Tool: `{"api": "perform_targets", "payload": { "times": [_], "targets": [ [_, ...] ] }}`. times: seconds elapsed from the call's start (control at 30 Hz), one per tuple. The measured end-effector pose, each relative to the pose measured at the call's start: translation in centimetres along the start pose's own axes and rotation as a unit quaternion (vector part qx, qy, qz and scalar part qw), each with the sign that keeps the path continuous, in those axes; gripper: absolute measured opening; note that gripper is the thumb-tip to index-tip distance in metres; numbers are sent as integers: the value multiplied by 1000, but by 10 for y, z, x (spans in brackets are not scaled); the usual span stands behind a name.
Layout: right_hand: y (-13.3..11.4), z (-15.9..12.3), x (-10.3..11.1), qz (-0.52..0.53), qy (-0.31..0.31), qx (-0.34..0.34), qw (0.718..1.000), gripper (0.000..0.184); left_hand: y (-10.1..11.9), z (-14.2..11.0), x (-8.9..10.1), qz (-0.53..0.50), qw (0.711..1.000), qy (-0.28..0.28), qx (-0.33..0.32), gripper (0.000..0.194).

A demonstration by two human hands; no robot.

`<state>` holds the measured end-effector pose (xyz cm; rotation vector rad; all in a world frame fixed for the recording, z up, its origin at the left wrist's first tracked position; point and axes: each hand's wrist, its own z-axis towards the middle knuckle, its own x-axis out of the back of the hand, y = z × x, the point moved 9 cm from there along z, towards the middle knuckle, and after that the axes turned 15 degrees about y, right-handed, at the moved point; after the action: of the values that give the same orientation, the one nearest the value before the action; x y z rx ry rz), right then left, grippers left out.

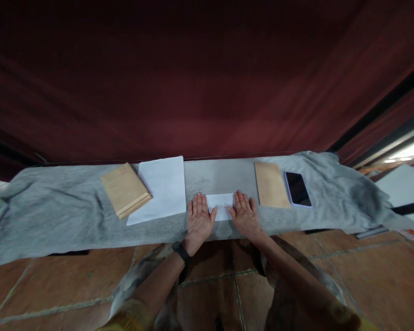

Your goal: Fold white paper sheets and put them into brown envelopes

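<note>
A small folded sheet of white paper [221,207] lies flat on the grey cloth in front of me. My left hand [198,218] presses on its left end, fingers stretched out and palm down. On the right end rests my right hand [244,214], also flat with the fingers extended. Both thumbs point inward over the paper, and the middle of the sheet shows between them. Parts of its two ends are hidden under the hands.
Left of my hands, a stack of brown envelopes [126,191] overlaps a pile of white sheets [163,188]. To the right lie one brown envelope [271,186] and a phone [298,189]. Grey cloth [72,207] covers the narrow bench; a dark red curtain [207,92] hangs behind.
</note>
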<state>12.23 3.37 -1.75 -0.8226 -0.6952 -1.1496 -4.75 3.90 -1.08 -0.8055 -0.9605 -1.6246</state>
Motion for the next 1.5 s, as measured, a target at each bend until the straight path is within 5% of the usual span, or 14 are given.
{"api": "perform_targets", "payload": {
  "times": [0.4,0.73,0.93,1.2,1.5],
  "targets": [
    [-45,-1,0,82,-12,75,994,60,-1,-1,-3,-5,1000,-2,-8,70],
    [-13,-4,3,46,0,53,998,59,-4,-1,1,9,1000,5,-14,74],
    [8,9,3,86,-56,66,993,47,-11,-2,3,4,1000,-2,-23,70],
    [27,28,4,166,-137,86,973,55,23,-9,11,-111,967,-107,-203,61],
    [25,30,4,152,-152,90,973,59,26,-2,19,-114,952,-153,-241,46]
  ]
}}
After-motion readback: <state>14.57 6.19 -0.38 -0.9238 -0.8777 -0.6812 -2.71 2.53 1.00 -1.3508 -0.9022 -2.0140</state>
